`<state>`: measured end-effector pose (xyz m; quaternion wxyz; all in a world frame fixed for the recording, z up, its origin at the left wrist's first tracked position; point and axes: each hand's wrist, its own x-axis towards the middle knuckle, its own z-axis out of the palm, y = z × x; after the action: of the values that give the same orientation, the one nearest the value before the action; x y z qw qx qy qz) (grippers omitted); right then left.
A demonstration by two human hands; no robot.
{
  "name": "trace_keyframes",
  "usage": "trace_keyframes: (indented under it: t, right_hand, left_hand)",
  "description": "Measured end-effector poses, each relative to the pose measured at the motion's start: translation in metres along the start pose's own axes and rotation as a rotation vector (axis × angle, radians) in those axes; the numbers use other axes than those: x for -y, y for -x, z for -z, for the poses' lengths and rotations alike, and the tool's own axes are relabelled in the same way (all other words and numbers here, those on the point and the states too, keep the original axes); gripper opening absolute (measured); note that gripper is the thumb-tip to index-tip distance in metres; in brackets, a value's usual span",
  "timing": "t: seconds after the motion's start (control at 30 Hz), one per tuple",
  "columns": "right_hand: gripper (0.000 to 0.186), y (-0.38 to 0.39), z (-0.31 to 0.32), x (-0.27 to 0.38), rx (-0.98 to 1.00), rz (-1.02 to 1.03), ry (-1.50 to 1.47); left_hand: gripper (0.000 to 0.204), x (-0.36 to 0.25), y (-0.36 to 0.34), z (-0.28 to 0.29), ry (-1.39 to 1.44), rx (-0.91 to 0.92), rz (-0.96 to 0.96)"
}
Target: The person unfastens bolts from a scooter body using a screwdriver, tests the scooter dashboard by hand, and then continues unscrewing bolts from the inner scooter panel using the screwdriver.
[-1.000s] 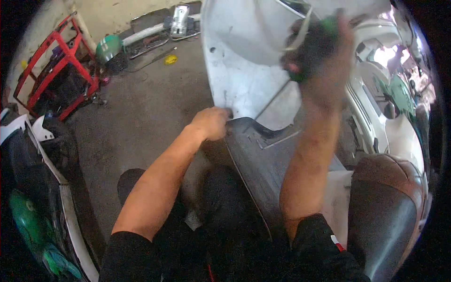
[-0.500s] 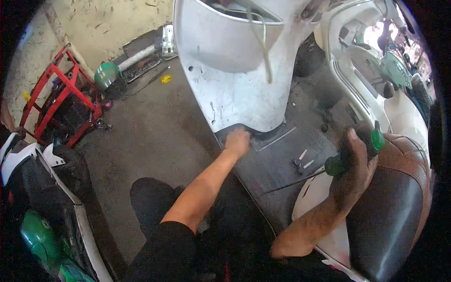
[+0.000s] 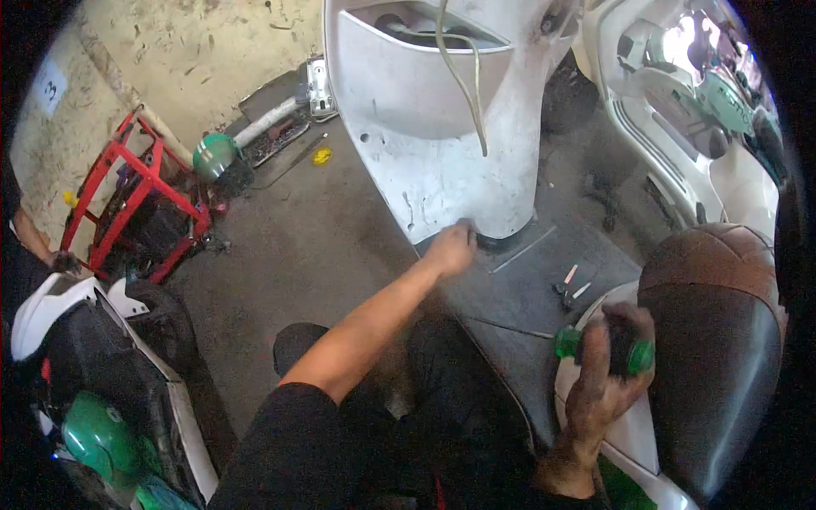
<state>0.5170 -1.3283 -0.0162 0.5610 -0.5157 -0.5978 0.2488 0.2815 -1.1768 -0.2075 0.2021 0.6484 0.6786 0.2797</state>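
Note:
A scooter's white front panel [image 3: 446, 170] with an open pocket and dangling pale tubes stands ahead. My left hand [image 3: 450, 249] is closed at the panel's lower edge, where it meets the grey floorboard [image 3: 510, 302]; what its fingertips hold is hidden. My right hand [image 3: 603, 382] grips a dark object with green ends [image 3: 639, 357] beside the brown-and-black seat [image 3: 705, 357]. A few small pale items [image 3: 571, 280] lie on the floorboard near that hand.
A red metal frame [image 3: 149, 178], a green helmet [image 3: 212, 155] and a yellow piece [image 3: 321, 155] are by the wall. Another scooter [image 3: 119, 374] is at left, with a person's arm [image 3: 30, 234] behind it. White scooter bodywork [image 3: 637, 119] stands at right.
My right hand has dropped from high beside the panel to near the seat, still gripping the object. My left hand stays at the panel's lower edge. The view has shifted.

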Motion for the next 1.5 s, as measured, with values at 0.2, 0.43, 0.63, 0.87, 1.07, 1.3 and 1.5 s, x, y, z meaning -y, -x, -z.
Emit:
trace_keyframes:
  t: [0.2,0.43,0.63,0.87,1.07,1.3,1.5]
  right_hand:
    - [0.045,0.068,0.048,-0.015,0.566,-0.409,0.168]
    - [0.045,0.126,0.086,-0.073,0.58,-0.697,0.22]
    - [0.052,0.109,0.06,-0.077,0.531,-0.522,0.153]
    - [0.05,0.084,0.025,-0.072,0.597,-0.262,0.234]
    - [0.044,0.089,0.036,-0.092,0.589,-0.226,0.267]
    - [0.037,0.103,0.042,-0.105,0.553,-0.973,-0.438]
    - [0.044,0.121,0.023,-0.122,0.577,-0.573,0.287]
  left_hand:
    - [0.034,0.0,0.046,0.082,0.421,-0.016,0.275]
    - [0.026,0.027,0.044,0.115,1.219,-0.133,0.342]
    - [0.032,0.026,0.05,0.121,1.422,-0.114,0.308]
    - [0.029,0.018,0.056,0.125,1.47,-0.077,0.303]
    - [0.027,0.027,0.053,0.128,1.387,0.047,0.329]
    - [0.029,0.047,0.054,0.083,1.356,0.082,0.532]
    - [0.033,0.077,0.04,0.038,1.362,0.006,0.745]
